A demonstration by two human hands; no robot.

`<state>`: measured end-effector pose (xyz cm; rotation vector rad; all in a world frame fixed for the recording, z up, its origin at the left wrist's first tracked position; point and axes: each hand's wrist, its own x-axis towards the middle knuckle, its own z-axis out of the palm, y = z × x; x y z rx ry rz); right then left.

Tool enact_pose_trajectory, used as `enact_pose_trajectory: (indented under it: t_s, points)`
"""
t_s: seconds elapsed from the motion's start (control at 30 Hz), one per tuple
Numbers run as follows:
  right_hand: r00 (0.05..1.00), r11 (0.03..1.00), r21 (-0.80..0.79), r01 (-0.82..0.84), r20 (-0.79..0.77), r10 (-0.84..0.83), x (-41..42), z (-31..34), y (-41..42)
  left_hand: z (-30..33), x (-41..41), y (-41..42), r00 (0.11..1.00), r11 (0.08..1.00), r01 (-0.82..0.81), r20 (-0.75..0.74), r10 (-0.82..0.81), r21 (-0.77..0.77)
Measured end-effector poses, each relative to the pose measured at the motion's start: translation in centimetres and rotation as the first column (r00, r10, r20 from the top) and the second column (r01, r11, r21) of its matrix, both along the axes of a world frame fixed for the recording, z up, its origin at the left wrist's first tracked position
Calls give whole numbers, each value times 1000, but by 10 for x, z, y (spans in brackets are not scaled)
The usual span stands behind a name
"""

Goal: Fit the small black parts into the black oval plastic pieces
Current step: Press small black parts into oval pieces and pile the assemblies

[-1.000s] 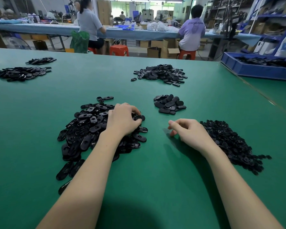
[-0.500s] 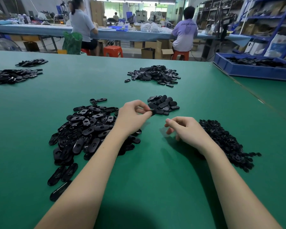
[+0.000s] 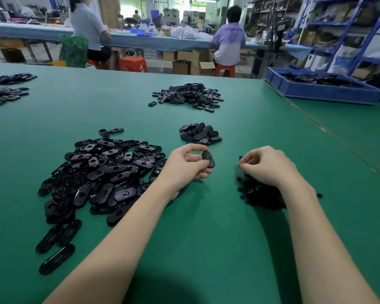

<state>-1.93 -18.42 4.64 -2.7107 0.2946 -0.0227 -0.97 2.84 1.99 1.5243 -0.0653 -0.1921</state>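
Observation:
My left hand (image 3: 185,165) pinches one black oval piece (image 3: 208,159) between thumb and fingers, held a little above the green table (image 3: 206,227). A big heap of loose oval pieces (image 3: 101,172) lies to its left. My right hand (image 3: 269,165) hovers over the pile of small black parts (image 3: 259,194), its fingers curled with thumb and fingertips together; whether a small part is between them cannot be made out. A small stack of oval pieces (image 3: 200,133) lies just beyond my hands.
A further heap of oval pieces (image 3: 189,96) sits at mid-table, and more lie at the far left (image 3: 4,93). A blue bin (image 3: 323,86) of black parts stands at the right. Two people sit at a bench behind.
My left hand has lifted an oval piece out of the big heap and carried it right toward the middle. My right hand has moved right, over the pile of small parts.

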Motion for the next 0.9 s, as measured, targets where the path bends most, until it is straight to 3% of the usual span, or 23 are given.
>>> enact_pose_trajectory:
  t_s: [0.23, 0.53, 0.63, 0.73, 0.9]
  points:
    - [987, 992, -122, -14, -159, -6, -5, 14, 8, 0, 0, 2, 1000, 999, 3, -1, -3, -38]
    - [995, 994, -95, -49, -95, 40, -5, 9, 19, -1, 0, 4, 999, 1000, -27, 38, 27, 1]
    - [993, 979, 164, -122, 30, 118, -1, 7, 21, 0, 0, 4, 996, 998, -49, 76, 46, 49]
    - [975, 873, 440, -209, 165, 150, 0, 6, 28, 1, 1, 4, 985, 985, -68, 170, 40, 159]
    - [964, 779, 584, -230, 249, 99, 2, 4, 39, 2, -1, 4, 940, 950, -131, 341, 28, 285]
